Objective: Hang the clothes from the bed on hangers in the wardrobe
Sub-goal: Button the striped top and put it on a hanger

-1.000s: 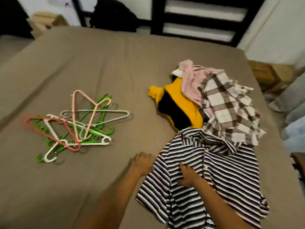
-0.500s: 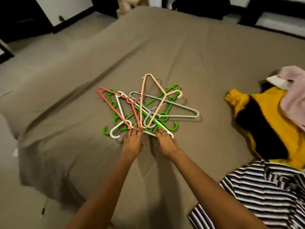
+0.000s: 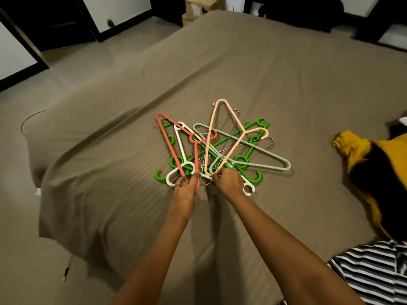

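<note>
Hands each pinch 1 hanger: left hand [image 3: 184,191] the red hanger [image 3: 170,146], right hand [image 3: 229,183] the peach hanger [image 3: 211,137].

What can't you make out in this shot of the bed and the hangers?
Head view:
1. Hanger pile: hangers overlap, so their count is unclear.
2. Left hand and right hand: fingers hidden behind the hands and hangers; which hanger each touches is unclear.
3. Yellow and black garment: cut off by the right edge.
4. Striped shirt: cut off at the bottom right corner.
</note>
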